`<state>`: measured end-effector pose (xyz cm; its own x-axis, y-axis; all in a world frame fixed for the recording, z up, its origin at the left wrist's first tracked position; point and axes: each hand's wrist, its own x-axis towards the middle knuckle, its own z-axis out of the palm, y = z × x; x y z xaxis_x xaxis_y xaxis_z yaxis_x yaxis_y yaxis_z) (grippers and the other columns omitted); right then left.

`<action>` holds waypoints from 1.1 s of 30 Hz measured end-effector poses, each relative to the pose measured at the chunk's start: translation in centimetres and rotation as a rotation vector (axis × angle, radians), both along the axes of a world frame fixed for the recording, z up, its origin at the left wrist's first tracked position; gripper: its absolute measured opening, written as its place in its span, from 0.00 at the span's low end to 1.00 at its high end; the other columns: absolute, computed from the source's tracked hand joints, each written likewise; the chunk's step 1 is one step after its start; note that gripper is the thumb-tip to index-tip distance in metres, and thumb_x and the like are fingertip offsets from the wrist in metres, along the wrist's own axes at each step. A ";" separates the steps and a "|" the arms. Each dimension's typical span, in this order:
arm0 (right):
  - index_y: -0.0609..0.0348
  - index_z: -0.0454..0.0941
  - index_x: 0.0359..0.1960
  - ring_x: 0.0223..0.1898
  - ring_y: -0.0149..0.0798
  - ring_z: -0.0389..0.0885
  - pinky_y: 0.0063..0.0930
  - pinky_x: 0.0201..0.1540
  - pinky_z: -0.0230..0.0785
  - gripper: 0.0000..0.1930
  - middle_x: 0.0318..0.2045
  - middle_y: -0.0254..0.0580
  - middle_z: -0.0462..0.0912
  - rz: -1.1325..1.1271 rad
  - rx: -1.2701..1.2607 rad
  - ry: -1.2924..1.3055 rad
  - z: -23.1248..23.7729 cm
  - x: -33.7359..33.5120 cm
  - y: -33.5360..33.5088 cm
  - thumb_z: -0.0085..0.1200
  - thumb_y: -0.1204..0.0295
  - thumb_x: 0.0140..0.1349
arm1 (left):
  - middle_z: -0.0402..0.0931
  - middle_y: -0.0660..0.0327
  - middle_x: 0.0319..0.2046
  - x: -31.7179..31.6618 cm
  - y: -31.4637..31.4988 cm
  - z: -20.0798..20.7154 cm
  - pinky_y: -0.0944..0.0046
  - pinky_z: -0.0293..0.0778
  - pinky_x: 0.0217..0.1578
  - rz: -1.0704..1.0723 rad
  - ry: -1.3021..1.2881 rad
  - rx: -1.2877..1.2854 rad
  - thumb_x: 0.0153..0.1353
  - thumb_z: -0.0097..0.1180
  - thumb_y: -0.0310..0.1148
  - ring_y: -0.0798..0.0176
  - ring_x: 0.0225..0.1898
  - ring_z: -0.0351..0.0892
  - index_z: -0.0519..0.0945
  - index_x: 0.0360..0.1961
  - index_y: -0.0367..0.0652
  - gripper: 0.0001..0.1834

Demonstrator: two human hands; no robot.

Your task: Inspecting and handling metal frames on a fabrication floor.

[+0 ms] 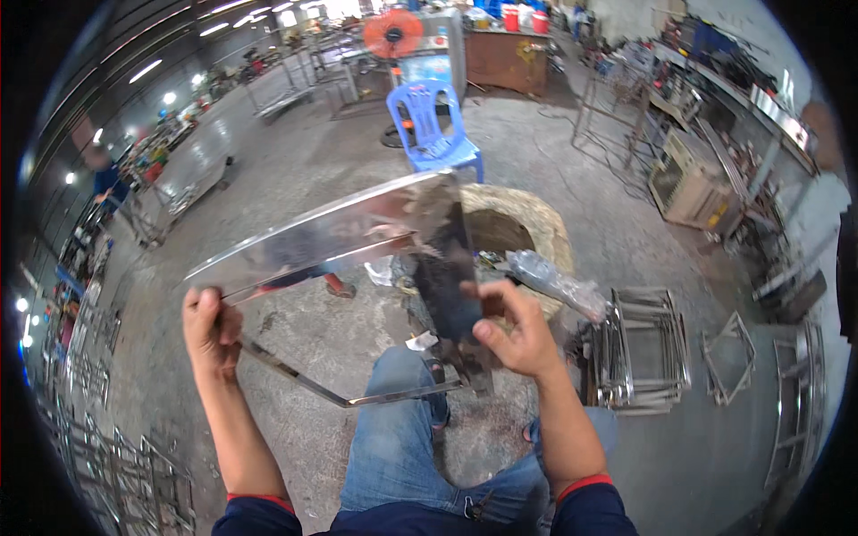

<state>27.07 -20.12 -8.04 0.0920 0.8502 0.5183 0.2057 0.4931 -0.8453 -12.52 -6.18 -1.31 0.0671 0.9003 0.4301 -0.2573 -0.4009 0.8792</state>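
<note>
I hold up a shiny four-sided metal frame [331,230] above my knees, tilted, with wide mirror-like faces on its far and right sides. The near and left sides look like thin bars. My left hand [213,332] is closed on its left corner, thumb on top. At the right side, my right hand [520,329] pinches the edge between thumb and fingers; some fingertips are blurred. Just beyond the frame lies a clear plastic-wrapped bundle [561,284] on the rim of a round, rough tan container [547,219], which the frame partly hides.
A blue plastic chair [435,127] stands ahead, with an orange fan [393,36] farther back. Several metal frames [639,357] are stacked at my right, and another frame [728,357] lies beyond. A beige box [693,183] sits far right. Another person [109,186] stands far left.
</note>
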 end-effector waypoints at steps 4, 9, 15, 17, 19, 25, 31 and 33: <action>0.56 0.73 0.38 0.38 0.38 0.81 0.46 0.54 0.70 0.11 0.34 0.41 0.80 0.196 0.394 0.572 3.7 0.5 -3.4 0.53 0.61 0.68 | 0.72 0.69 0.22 -1.9 -0.5 -0.8 0.73 0.51 0.11 -0.046 -0.094 0.005 0.59 0.67 0.43 0.75 0.10 0.58 0.76 0.37 0.44 0.16; 0.53 0.68 0.27 0.22 0.34 0.74 0.46 0.33 0.71 0.17 0.19 0.37 0.73 1.082 0.697 1.055 8.0 -0.5 -11.7 0.46 0.58 0.72 | 0.78 0.66 0.28 -3.4 -0.7 -0.7 0.74 0.52 0.13 -0.174 -0.166 0.102 0.66 0.61 0.40 0.77 0.11 0.57 0.79 0.43 0.41 0.14; 0.56 0.67 0.18 0.16 0.32 0.70 0.63 0.40 0.70 0.22 0.13 0.35 0.65 1.262 0.502 1.027 9.3 -0.6 -13.2 0.43 0.63 0.74 | 0.80 0.64 0.34 -3.6 -0.4 -0.3 0.75 0.52 0.15 -0.387 -0.176 0.091 0.68 0.57 0.41 0.78 0.13 0.56 0.79 0.48 0.42 0.15; 0.56 0.67 0.17 0.15 0.32 0.70 0.65 0.42 0.70 0.23 0.12 0.35 0.65 1.296 0.490 1.012 9.5 -0.4 -12.7 0.43 0.63 0.74 | 0.80 0.65 0.32 -3.5 -0.5 -0.2 0.74 0.51 0.16 -0.332 -0.228 0.086 0.71 0.52 0.40 0.77 0.13 0.54 0.80 0.47 0.43 0.13; 0.56 0.67 0.16 0.15 0.32 0.69 0.66 0.44 0.70 0.24 0.12 0.34 0.64 1.303 0.478 1.009 9.8 -0.4 -12.6 0.42 0.63 0.74 | 0.80 0.65 0.32 -3.4 -0.6 -0.2 0.75 0.51 0.16 -0.357 -0.177 0.085 0.71 0.52 0.40 0.77 0.13 0.55 0.79 0.48 0.43 0.13; 0.56 0.67 0.14 0.15 0.31 0.68 0.71 0.48 0.70 0.25 0.12 0.32 0.63 1.303 0.465 1.015 10.0 -0.6 -12.7 0.42 0.62 0.74 | 0.80 0.65 0.31 -3.4 -0.7 -0.2 0.75 0.51 0.15 -0.312 -0.193 0.091 0.70 0.54 0.40 0.77 0.13 0.56 0.79 0.48 0.43 0.13; 0.56 0.67 0.14 0.15 0.32 0.68 0.72 0.50 0.70 0.25 0.12 0.32 0.63 1.341 0.459 0.996 10.0 -0.4 -12.8 0.42 0.62 0.73 | 0.80 0.66 0.35 -4.1 -0.5 -0.1 0.74 0.50 0.14 -0.354 -0.141 0.104 0.66 0.61 0.40 0.77 0.12 0.56 0.80 0.48 0.42 0.15; 0.56 0.67 0.14 0.15 0.32 0.69 0.71 0.50 0.70 0.25 0.12 0.32 0.63 1.347 0.457 0.993 10.0 -0.2 -13.0 0.42 0.62 0.73 | 0.81 0.66 0.35 -4.1 -0.6 -0.2 0.75 0.50 0.14 -0.327 -0.180 0.113 0.66 0.60 0.40 0.77 0.12 0.56 0.80 0.47 0.43 0.15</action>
